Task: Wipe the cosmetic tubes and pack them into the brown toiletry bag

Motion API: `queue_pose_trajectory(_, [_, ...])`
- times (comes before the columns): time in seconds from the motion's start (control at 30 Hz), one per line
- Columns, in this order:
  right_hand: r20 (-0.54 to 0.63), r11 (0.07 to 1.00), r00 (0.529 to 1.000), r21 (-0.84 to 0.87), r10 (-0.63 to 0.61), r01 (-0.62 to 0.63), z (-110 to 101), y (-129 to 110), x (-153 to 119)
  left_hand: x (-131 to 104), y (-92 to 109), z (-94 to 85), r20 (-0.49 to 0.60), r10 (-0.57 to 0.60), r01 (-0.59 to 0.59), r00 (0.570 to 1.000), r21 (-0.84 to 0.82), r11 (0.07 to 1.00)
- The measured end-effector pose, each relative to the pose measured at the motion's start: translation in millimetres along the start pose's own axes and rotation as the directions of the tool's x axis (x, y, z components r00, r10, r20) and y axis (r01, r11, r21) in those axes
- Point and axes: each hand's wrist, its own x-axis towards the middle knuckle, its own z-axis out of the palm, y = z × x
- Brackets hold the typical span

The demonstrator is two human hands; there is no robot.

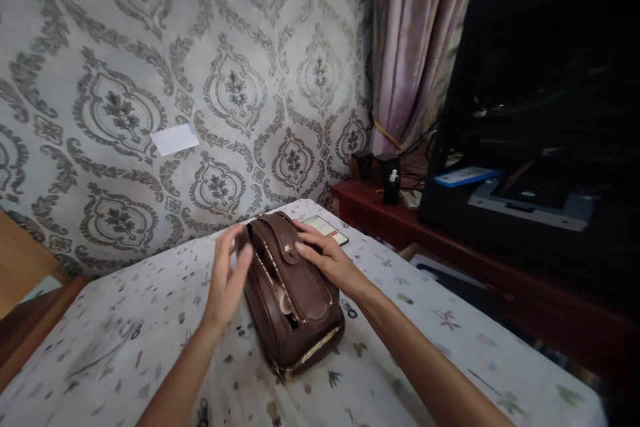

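Observation:
A brown leather bag with gold zippers lies on the patterned white sheet. One of its zipped compartments gapes along the left, and a pale round thing shows in the gap. My left hand is at the bag's left edge, fingers apart and curved. Across the upper right side rests my right hand, its fingers spread over the leather beside the strap tab with the metal clasp. Just beyond the right fingers lies a phone with a lit screen, partly covered by that hand.
A dark red wooden stand on the right carries a large black screen and a small dark bottle. Behind the bed is a patterned wall with a white card. A purple curtain hangs in the corner.

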Motion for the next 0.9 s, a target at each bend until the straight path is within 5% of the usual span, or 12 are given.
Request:
queue_pose_trajectory(0.07, [-0.002,1.0,1.0,-0.001,0.013,-0.013,0,-1,0,37,-24,0.3,-0.09,-0.21,0.205,0.974,-0.054,0.977])
queue_pose_trajectory(0.13, [-0.005,1.0,1.0,0.001,0.023,-0.023,0,-2,-1,72,-49,3.0,0.053,-0.451,0.453,0.891,-0.072,0.888])
queue_pose_trajectory(0.17, [-0.008,1.0,1.0,0.003,0.027,-0.027,1,-2,-1,87,-60,4.6,0.16,-0.558,0.572,0.814,-0.051,0.819])
queue_pose_trajectory(0.27, [-0.017,1.0,0.999,0.0,0.031,-0.031,2,-4,-2,118,-82,7.2,0.266,-0.659,0.68,0.704,0.018,0.733])
queue_pose_trajectory(0.37, [-0.018,0.999,0.999,-0.016,0.046,-0.046,2,-7,-3,134,-93,6.3,0.313,-0.686,0.701,0.657,0.082,0.709])
queue_pose_trajectory(0.67, [-0.033,0.999,0.999,-0.038,0.031,-0.033,2,-5,-4,149,-101,3.7,0.36,-0.706,0.678,0.609,0.224,0.7])
queue_pose_trajectory(0.9, [-0.016,1.0,1.0,-0.018,0.012,-0.013,2,-4,-5,147,-101,9.5,0.311,-0.659,0.639,0.684,0.18,0.748])
